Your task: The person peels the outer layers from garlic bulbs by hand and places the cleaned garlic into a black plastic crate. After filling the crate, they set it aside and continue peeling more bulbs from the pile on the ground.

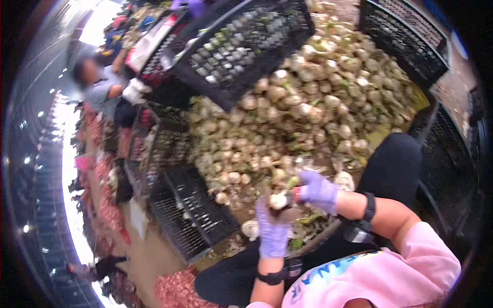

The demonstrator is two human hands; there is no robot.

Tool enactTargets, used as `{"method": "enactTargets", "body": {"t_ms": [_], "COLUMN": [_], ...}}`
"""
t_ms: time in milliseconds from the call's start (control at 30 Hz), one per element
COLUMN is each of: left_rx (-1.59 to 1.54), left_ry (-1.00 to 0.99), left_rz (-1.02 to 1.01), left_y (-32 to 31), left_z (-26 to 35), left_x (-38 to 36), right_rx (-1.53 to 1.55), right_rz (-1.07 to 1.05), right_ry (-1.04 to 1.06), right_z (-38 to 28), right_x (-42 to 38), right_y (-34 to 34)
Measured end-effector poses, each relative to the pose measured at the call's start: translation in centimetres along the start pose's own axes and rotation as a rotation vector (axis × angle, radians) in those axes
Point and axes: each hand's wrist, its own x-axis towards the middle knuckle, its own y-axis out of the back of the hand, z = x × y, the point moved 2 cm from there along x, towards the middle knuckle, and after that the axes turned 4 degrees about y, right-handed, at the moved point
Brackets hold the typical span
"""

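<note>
My left hand (273, 231), in a purple glove, is closed around a pale bulb (279, 200) low in front of me. My right hand (317, 192), gloved the same way, is closed beside the bulb on a small tool whose red part (297, 194) shows at the fingers. The rest of that tool is blurred. A large pile of whitish bulbs (303, 110) with bits of green stem spreads out beyond both hands. Below the hands, cut green scraps (308, 226) lie between my legs.
Black crates (246, 46) stand at the top, another crate (405, 41) at the upper right, and one (192, 213) at the left. Reddish bulbs (177, 290) lie at the lower left. A person (102, 92) with white gloves is at the upper left.
</note>
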Motion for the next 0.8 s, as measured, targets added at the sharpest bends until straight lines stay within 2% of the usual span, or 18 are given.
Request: {"method": "enactTargets", "body": {"t_ms": [67,100,133,200,267,300,333,400,433,467,533,567,600,667,700,733,800], "left_rx": [0.752,0.783,0.814,0.585,0.33,0.179,0.173,-0.106,-0.22,-0.217,0.259,0.438,0.434,0.575,0.384,0.384,-0.184], "left_ry": [-0.316,-0.414,-0.508,-0.444,-0.277,-0.139,-0.148,0.113,0.188,0.183,-0.183,-0.178,-0.181,-0.275,-0.214,-0.211,0.062], "left_rz": [-0.032,0.008,0.041,0.042,0.022,-0.009,0.0,-0.088,-0.079,-0.08,0.081,0.114,0.11,0.186,0.17,0.166,0.004], "left_y": [1.6,2.0,2.1,2.1,2.9,3.2,3.5,3.9,3.6,3.6,3.2,3.1,2.9,2.9,3.2,3.0,2.4], "left_z": [-0.7,-1.0,-1.2,-1.0,-2.4,-3.1,-3.3,-4.4,-3.6,-3.7,-3.0,-1.9,-2.2,-3.4,-4.4,-4.0,-2.8], "left_x": [0.7,0.3,0.0,-0.4,-0.2,-0.3,-0.1,0.3,0.1,0.4,0.8,0.3,0.2,0.0,0.2,0.1,0.0], "right_rx": [0.155,0.124,0.045,-0.181,-0.208,-0.091,-0.101,-0.054,-0.045,-0.044,-0.409,-0.571,-0.576,-0.386,-0.643,-0.643,-0.553], "right_rz": [-0.09,-0.083,-0.186,-0.236,-0.338,-0.37,-0.38,-0.3,-0.265,-0.268,-0.177,-0.123,-0.12,-0.121,-0.234,-0.23,-0.349], "right_ry": [-0.043,-0.045,-0.015,0.108,0.224,0.082,0.083,0.194,0.148,0.154,0.436,0.424,0.426,0.211,0.493,0.491,0.71], "right_z": [1.6,1.5,2.4,1.3,2.1,1.5,1.7,2.4,3.0,3.6,4.4,4.6,4.6,3.6,2.5,1.6,0.1], "right_x": [0.1,-0.4,0.0,-0.1,1.2,0.4,0.3,0.1,0.1,0.7,1.8,1.8,1.2,-0.1,-0.4,-0.2,-0.7], "right_y": [0.0,-0.1,0.7,0.4,0.0,-0.1,-0.6,-1.0,-0.6,-0.2,0.5,0.5,0.3,-1.5,-1.9,-2.0,-2.3]}}
